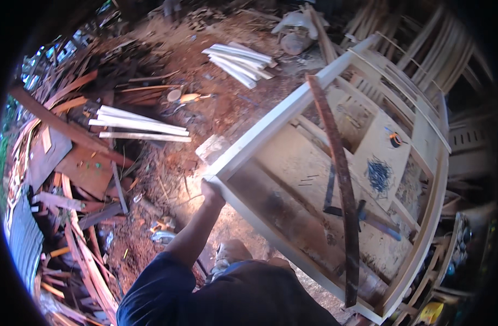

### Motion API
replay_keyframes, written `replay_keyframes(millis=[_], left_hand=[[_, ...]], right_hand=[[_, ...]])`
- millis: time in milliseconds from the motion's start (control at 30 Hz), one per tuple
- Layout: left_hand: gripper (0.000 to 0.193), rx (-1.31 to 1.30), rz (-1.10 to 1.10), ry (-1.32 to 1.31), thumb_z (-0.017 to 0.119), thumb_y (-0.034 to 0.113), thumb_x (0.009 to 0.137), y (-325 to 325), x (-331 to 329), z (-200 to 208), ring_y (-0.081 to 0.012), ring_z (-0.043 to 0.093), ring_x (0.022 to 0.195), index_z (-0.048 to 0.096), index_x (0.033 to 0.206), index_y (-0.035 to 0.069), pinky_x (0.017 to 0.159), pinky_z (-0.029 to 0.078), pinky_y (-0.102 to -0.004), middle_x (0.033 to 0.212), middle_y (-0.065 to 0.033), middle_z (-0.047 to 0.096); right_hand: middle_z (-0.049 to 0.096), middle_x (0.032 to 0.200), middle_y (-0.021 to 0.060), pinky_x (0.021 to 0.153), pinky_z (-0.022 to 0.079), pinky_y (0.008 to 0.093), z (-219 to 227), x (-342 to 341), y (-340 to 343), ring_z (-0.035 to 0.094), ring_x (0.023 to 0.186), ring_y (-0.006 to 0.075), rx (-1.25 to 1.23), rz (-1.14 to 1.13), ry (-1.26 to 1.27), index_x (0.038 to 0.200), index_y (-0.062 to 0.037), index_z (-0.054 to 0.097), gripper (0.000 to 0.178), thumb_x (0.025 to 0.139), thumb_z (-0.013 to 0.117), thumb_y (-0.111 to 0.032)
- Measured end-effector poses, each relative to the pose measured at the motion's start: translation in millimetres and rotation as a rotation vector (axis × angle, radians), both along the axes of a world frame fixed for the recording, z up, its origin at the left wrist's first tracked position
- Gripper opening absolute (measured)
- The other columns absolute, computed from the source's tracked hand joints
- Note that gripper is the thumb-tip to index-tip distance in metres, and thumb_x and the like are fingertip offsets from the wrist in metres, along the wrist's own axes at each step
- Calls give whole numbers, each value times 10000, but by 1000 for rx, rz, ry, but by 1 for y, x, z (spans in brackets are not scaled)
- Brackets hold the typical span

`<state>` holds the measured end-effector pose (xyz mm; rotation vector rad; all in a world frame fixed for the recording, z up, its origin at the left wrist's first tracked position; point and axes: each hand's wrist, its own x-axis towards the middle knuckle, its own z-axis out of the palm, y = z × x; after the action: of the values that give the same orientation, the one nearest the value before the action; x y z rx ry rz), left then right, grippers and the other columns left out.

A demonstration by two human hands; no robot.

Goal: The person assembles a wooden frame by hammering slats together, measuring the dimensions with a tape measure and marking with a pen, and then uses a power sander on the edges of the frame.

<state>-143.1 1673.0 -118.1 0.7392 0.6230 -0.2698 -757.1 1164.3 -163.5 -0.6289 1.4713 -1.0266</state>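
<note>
A large pale wooden frame (276, 122) stretches from the middle of the view to the right. My left hand (212, 191) is closed on its near left corner, with the fingertips partly hidden by the wood. My right hand does not show. Across the frame lies a long dark board (336, 146). Inside it, on pale panels, rest a pile of dark nails (379, 175), an orange and black tape measure (394, 139) and a hammer (380, 225). A dark metal square (330, 190) lies partly under the dark board.
White wooden strips (143, 127) lie on the dirt floor, with another bundle (240, 61) farther off. An orange power tool (189, 98) sits between them. Scrap timber (91, 217) heaps up on the left. A wooden block (212, 148) touches the frame's corner. Long slats (439, 43) lean at the far right.
</note>
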Motion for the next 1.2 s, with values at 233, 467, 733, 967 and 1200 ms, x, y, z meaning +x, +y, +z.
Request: replay_keyframes(millis=[233, 467, 733, 967, 1200], left_hand=[[594, 86, -286, 14, 378, 531, 1039, 86, -18, -55, -262, 626, 1089, 556, 1325, 41, 959, 458, -384, 1231, -104, 654], [398, 409, -871, -1, 573, 375, 998, 266, -18, -130, -172, 658, 934, 652, 1218, 53, 804, 522, -324, 1092, -61, 689], [346, 856, -799, 137, 592, 315, 951, 455, 160, -98, -184, 692, 865, 725, 1103, 34, 753, 539, -317, 982, -76, 735], [308, 1380, -1134, -28, 598, 344, 880, 516, 298, -145, -342, 683, 955, 738, 988, 92, 818, 527, -430, 1028, -159, 726], [107, 1116, -1186, -404, 647, 165, 796, 529, 352, -274, -233, 636, 762, 606, 736, 86, 703, 513, -390, 751, -74, 636]], right_hand=[[631, 1322, 163, 1045, 466, 428, -54, 192, 90, 592, 1237, 308, 214, 734, 345, 1320, -73, 594, 491, 1006, 468, -429], [632, 1323, 163, 1051, 464, 417, -96, 355, 322, 595, 1234, 311, 291, 1702, 762, 1332, -62, 585, 491, 1011, 472, -415], [633, 1324, 162, 1057, 462, 404, 20, 566, 525, 599, 1229, 315, 51, 2209, 825, 1347, -49, 575, 492, 1017, 476, -399], [707, 1186, 150, 978, 512, 371, 215, 778, 591, 681, 1110, 262, -62, 2071, 335, 1326, -75, 613, 411, 981, 600, -299], [752, 989, 107, 888, 532, 355, 207, 966, 566, 710, 961, 220, -94, 2104, 277, 1258, -51, 649, 335, 992, 582, -245]])
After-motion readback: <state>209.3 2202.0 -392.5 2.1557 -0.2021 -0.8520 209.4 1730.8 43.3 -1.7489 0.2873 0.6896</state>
